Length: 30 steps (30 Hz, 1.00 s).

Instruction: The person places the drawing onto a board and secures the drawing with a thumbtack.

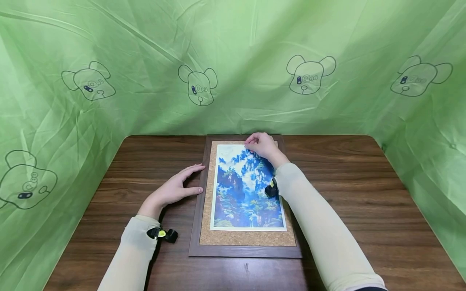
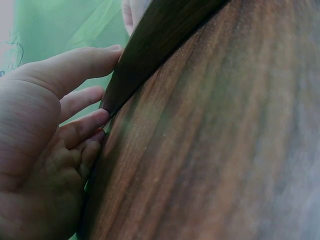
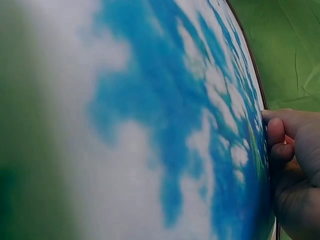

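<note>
A framed cork board (image 1: 247, 238) lies on the wooden table, with a blue landscape print (image 1: 247, 190) on its cork. My left hand (image 1: 174, 186) is at the left side of the frame (image 1: 196, 226), fingers spread and fairly straight. In the left wrist view, fingertips (image 2: 104, 114) touch the frame's edge. My right hand (image 1: 265, 146) is over the top of the print, its fingers bent. Thumb and forefinger meet at the print's top edge. Whether they pinch the paper or something small is hidden, also in the right wrist view, where the hand (image 3: 300, 160) shows at the margin.
Wood-grained table (image 1: 346, 182) extends on both sides of the board. A green cloth (image 1: 233, 40) printed with bear heads stands behind it and along the left and right. Small black cameras (image 1: 169, 235) sit at both wrists.
</note>
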### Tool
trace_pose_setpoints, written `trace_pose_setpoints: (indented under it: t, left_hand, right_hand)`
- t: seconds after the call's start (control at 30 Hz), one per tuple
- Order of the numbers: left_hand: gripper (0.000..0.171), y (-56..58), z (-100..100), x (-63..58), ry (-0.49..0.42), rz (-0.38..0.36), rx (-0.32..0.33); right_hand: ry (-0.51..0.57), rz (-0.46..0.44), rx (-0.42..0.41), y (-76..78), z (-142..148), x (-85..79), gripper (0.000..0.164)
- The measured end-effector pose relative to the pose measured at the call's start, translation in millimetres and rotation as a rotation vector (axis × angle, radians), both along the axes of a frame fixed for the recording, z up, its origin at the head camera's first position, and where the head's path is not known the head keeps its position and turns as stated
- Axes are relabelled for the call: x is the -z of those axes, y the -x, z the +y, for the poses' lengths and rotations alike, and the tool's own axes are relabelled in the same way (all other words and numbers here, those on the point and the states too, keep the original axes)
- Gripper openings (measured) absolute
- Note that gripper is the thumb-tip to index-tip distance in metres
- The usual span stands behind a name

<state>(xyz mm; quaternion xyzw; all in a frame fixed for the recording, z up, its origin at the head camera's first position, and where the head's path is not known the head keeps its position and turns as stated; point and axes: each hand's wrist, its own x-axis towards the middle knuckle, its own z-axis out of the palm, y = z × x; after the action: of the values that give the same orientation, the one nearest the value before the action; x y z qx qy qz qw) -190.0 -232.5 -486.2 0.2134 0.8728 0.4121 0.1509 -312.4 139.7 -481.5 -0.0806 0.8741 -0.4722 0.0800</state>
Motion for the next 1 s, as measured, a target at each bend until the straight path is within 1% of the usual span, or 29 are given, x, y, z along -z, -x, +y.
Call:
trace_pose_setpoints:
  t: [0.1,0.23,0.37,0.43,0.53,0.63,0.73,0.9,0.97,1.0]
  left_hand:
    - [0.079,0.6,-1,-0.2,0.003,-0.006,-0.003]
    - [0.08,1.1,-1,0.1,0.0,0.003,-0.004]
    - [0.08,-0.1,-1,3.5,0.007,0.023,0.001]
    - [0.08,-0.9,0,5.6,0.011,0.025,0.005]
    - [0.079,-1.0,0,7.7,0.006,0.023,0.005]
    - [0.079,0.0,1,8.8,-0.002,0.024,0.005]
    - [0.079,0.4,1,8.9,0.004,0.029,0.01]
    - [0.081,2.9,-1,6.0,0.055,0.029,0.025]
    - [0.081,5.2,-3,3.4,0.088,0.037,0.045]
    - [0.081,6.5,-3,1.5,0.106,0.053,0.061]
  right_hand:
    - [-0.008,0.001,-0.002,-0.3,-2,-1.1,0.011]
    - [-0.025,-0.011,-0.03,0.3,-3,-3.2,0.014]
    - [-0.048,-0.029,-0.1,-2.1,0,-4.1,0.018]
    - [-0.077,-0.019,-0.151,-5.8,3,-5.0,0.021]
    - [-0.126,0.011,-0.233,-13.4,9,-10.0,0.029]
    - [-0.167,0.041,-0.301,-23.4,16,-21.8,0.037]
    - [-0.222,0.08,-0.348,-33.7,27,-35.1,0.039]
    - [-0.311,0.169,-0.41,-52.3,54,-53.1,0.041]
    - [-0.357,0.22,-0.433,-61.9,70,-57.6,0.043]
    - [-0.38,0.243,-0.441,-67.1,78,-59.0,0.044]
